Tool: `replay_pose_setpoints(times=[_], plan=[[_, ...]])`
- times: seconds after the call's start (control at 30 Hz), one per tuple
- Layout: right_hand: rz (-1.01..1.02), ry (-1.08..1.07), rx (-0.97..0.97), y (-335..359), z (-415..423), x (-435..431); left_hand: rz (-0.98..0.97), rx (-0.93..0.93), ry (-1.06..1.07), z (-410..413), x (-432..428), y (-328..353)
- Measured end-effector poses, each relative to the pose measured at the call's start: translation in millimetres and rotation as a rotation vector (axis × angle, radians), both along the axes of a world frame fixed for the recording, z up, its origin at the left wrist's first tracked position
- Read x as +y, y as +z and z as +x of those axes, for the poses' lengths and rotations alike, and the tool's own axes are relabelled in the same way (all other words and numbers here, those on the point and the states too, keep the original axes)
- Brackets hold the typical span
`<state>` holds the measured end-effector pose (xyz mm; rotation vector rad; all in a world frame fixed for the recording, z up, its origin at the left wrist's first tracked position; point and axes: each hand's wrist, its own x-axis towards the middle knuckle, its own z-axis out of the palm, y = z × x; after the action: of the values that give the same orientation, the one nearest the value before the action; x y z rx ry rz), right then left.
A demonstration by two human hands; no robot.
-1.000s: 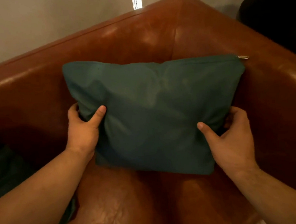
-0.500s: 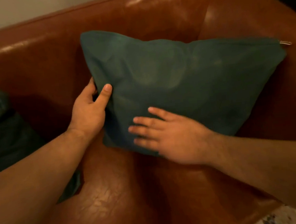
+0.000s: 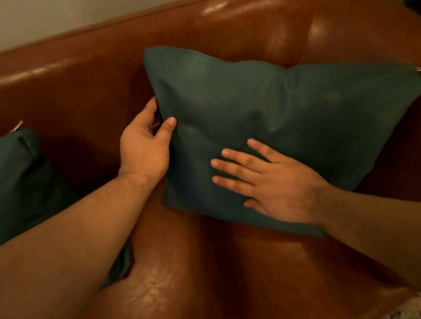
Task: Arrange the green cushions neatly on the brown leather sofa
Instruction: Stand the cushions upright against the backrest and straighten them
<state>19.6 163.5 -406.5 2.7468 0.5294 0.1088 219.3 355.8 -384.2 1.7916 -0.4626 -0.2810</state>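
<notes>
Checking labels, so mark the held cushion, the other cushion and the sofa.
held cushion [image 3: 290,115]: head view, middle of its front.
other cushion [image 3: 8,184]: head view, its front face.
sofa [image 3: 68,78]: head view, bare backrest.

No readable text, label, brand, number or sign is showing. The right cushion, the left cushion and the sofa are presenting plain, unmarked surfaces.
</notes>
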Motion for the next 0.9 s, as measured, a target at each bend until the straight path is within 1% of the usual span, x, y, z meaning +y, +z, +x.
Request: replay_pose_setpoints(times=[0.17,0.27,0.33,0.47,0.53,0.6,0.67,0.73,0.8,0.9], plan=[[0.015,-0.048,0.045,4.0,0.6,5.1,0.143,-0.052,-0.055,9.6,3.7,11.8],[0.043,-0.096,0.07,11.5,-0.1,12.7,0.175,-0.029,-0.074,10.9,10.4,25.2],[0.098,-0.125,0.03,12.3,-1.3,22.2,0.213,-0.006,-0.049,8.2,19.3,31.4],[0.228,-0.153,-0.11,16.2,6.4,36.1,0.335,-0.068,0.041,-1.3,54.0,33.6],[0.242,-0.202,-0.138,22.6,14.7,50.0,0.367,-0.106,0.08,-8.1,82.1,37.3],[0.233,-0.275,-0.142,29.5,23.4,62.7,0.392,-0.213,0.086,-15.3,113.6,43.9],[0.196,-0.376,-0.105,36.4,32.0,78.3,0.409,-0.332,0.073,-21.6,148.1,51.3],[0.213,-0.455,-0.087,45.4,41.6,97.7,0.418,-0.433,0.049,-28.1,186.3,57.6],[0.248,-0.425,-0.081,51.6,52.1,124.4,0.451,-0.487,0.06,-31.0,228.4,60.0],[0.325,-0.273,-0.03,56.8,64.2,173.5,0.471,-0.499,0.174,-27.5,283.5,57.7]])
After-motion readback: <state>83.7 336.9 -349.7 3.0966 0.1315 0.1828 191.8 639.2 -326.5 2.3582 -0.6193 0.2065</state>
